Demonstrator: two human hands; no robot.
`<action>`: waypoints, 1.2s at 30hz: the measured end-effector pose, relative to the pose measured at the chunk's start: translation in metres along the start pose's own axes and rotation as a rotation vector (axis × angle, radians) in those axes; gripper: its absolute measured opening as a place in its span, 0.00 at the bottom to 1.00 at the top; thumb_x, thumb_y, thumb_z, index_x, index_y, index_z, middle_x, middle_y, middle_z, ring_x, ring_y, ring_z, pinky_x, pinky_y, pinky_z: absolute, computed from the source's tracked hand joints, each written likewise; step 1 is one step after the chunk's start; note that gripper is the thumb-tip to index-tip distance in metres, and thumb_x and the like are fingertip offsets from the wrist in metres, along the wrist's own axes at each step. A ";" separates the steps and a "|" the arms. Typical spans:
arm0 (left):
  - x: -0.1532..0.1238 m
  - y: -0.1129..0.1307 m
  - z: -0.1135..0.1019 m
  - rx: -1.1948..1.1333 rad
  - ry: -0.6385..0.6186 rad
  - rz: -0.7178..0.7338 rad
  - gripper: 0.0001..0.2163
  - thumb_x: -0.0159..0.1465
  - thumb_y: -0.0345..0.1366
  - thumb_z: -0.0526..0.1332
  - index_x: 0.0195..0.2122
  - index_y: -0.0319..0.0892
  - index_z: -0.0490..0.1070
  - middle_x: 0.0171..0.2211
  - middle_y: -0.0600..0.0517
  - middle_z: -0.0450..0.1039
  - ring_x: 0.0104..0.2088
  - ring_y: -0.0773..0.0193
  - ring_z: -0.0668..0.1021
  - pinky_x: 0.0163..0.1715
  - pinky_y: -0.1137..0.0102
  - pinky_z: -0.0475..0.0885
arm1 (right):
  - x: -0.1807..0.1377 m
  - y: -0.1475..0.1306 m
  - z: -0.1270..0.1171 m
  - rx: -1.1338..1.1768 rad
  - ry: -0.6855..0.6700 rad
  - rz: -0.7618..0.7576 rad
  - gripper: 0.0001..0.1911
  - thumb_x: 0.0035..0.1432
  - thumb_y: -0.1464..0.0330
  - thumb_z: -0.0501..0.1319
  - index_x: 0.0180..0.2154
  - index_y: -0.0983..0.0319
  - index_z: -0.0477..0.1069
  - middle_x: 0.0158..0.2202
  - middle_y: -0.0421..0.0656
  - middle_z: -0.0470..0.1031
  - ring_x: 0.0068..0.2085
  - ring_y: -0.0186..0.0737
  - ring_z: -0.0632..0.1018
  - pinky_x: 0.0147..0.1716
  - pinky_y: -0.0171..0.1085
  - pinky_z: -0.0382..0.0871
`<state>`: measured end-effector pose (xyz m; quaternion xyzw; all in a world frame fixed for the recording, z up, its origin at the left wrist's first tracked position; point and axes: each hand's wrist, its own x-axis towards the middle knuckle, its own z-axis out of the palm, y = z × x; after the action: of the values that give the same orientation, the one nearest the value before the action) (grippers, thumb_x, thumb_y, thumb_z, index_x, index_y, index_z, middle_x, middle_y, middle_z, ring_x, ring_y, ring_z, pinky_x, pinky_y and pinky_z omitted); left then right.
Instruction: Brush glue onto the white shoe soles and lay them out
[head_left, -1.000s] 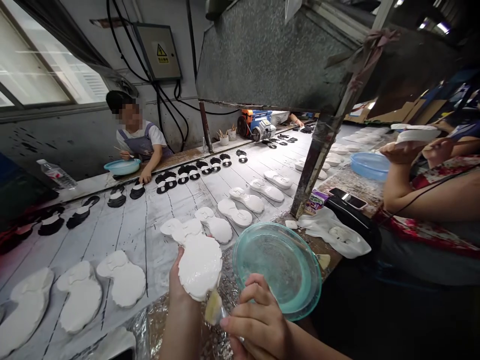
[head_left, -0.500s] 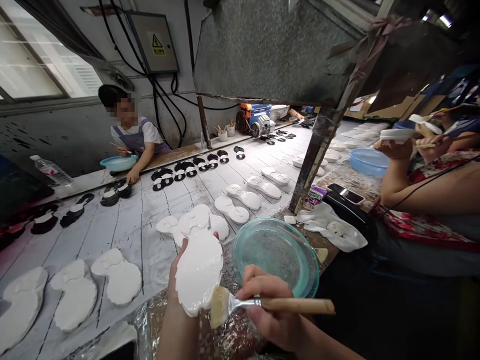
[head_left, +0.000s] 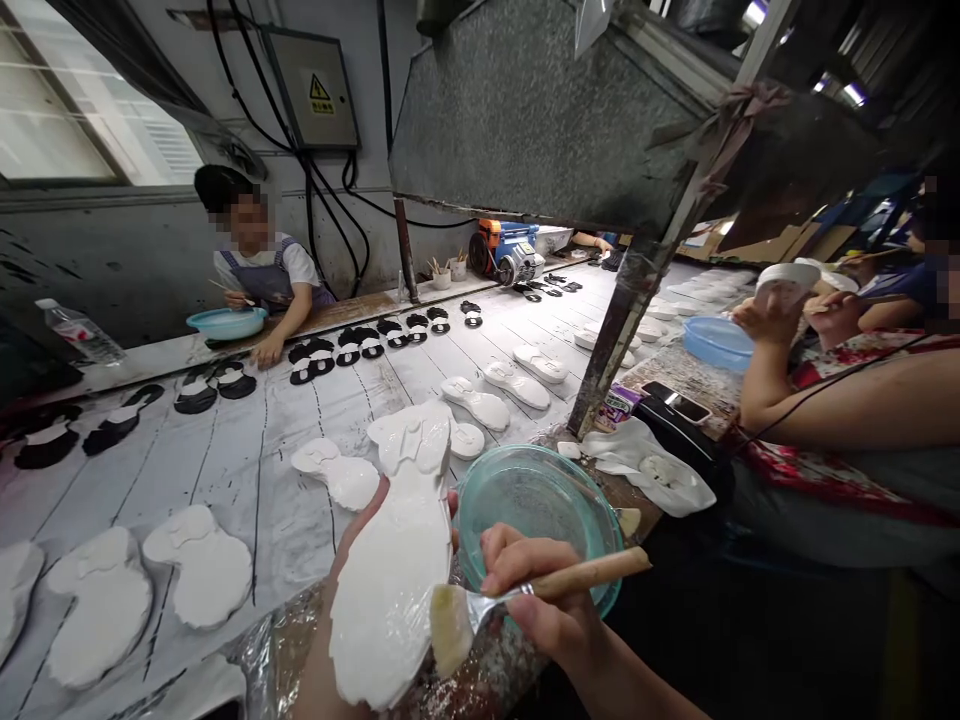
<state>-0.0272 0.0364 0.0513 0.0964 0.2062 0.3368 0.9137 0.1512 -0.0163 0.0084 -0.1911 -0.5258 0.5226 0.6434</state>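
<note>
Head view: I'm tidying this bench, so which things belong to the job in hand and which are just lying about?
In use: white-coated moulded piece in the left hand; flat brush in the right hand; teal glass dish.
Lying about: phone, white plastic bag, water bottle.

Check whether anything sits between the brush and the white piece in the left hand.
Nothing visible. The brush in the right hand is right at the edge of the white piece held in the left hand. Whether the bristles touch it, I cannot tell.
</note>
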 end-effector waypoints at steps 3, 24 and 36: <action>0.000 -0.001 0.001 0.029 -0.019 -0.047 0.26 0.63 0.53 0.57 0.41 0.29 0.76 0.26 0.46 0.79 0.25 0.62 0.80 0.22 0.72 0.73 | 0.002 0.001 -0.003 0.042 0.008 0.002 0.08 0.53 0.62 0.64 0.35 0.54 0.80 0.23 0.40 0.66 0.28 0.37 0.66 0.27 0.36 0.61; -0.005 -0.017 0.014 0.259 0.334 0.292 0.19 0.59 0.46 0.64 0.47 0.39 0.76 0.33 0.45 0.80 0.32 0.52 0.82 0.31 0.64 0.75 | 0.006 -0.012 -0.002 -0.168 0.090 -0.045 0.08 0.55 0.70 0.62 0.36 0.59 0.79 0.25 0.41 0.71 0.27 0.35 0.70 0.25 0.33 0.65; -0.003 -0.038 0.035 0.476 0.524 0.713 0.19 0.52 0.45 0.69 0.42 0.40 0.78 0.31 0.49 0.79 0.35 0.53 0.80 0.34 0.66 0.74 | 0.018 -0.015 0.010 -0.296 0.033 -0.072 0.09 0.57 0.69 0.61 0.39 0.58 0.78 0.22 0.42 0.76 0.31 0.41 0.71 0.29 0.37 0.69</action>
<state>0.0080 0.0051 0.0716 0.2787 0.4541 0.5846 0.6118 0.1476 -0.0095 0.0331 -0.2732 -0.5931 0.4127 0.6351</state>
